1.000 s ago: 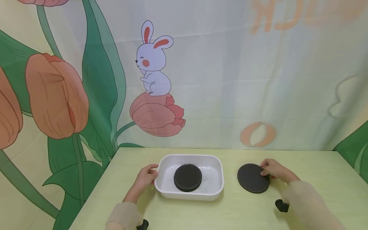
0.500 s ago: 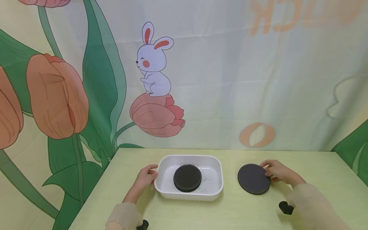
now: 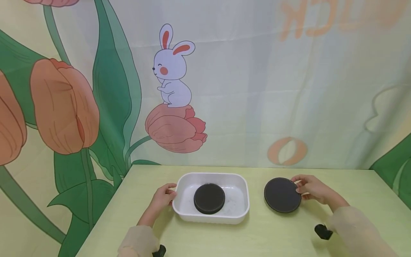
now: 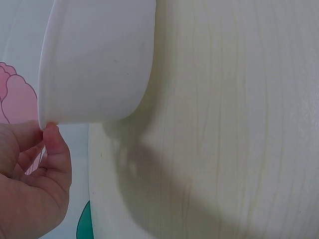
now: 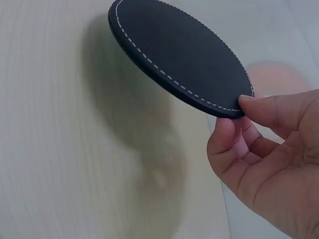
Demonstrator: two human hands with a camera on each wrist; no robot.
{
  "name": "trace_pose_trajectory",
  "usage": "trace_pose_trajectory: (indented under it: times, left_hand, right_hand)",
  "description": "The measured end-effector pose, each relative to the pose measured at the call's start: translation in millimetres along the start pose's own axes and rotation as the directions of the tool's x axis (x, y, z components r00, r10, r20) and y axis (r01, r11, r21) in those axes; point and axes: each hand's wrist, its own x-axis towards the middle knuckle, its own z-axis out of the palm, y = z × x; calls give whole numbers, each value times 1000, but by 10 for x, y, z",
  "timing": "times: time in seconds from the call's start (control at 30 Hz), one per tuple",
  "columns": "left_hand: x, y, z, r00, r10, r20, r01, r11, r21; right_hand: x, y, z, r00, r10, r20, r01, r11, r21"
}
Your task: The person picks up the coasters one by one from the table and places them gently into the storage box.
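Note:
In the head view, my left hand [image 3: 162, 196] is at the left end of a white rectangular tub [image 3: 236, 201]. Thumb and finger pinch the tub's rim in the left wrist view. A thick round black piece [image 3: 209, 198] lies inside the tub; whether it is a stack of coasters I cannot tell. To the right, my right hand [image 3: 314, 187] holds a round black coaster [image 3: 282, 195] by its right edge. The right wrist view shows the coaster [image 5: 179, 55] with pale stitching round its rim, tilted and raised above the table, its shadow below.
The pale yellow-green table [image 3: 257, 235] bears the tub. Behind its far edge hangs a curtain [image 3: 237, 89] printed with tulips and a rabbit. A dark device [image 3: 323, 232] is at the right wrist, another [image 3: 159, 251] at the left.
The right hand has shifted its hold toward the coaster's outer edge, and the coaster has risen off the table. My left hand and the tub have stayed in place.

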Motion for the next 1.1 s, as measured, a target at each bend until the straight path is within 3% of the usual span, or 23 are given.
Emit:
trace_pose_trajectory:
  times: [0.53, 1.1]
  left_hand:
    - [2, 10, -10, 1000, 1, -3, -1, 1000, -7]
    - [25, -24, 1, 1000, 1, -4, -1, 1000, -13]
  right_hand:
    - [-6, -254, 160, 996, -62, -72, 72, 985, 159]
    - [71, -546, 535, 992, -122, -45, 129, 959, 251]
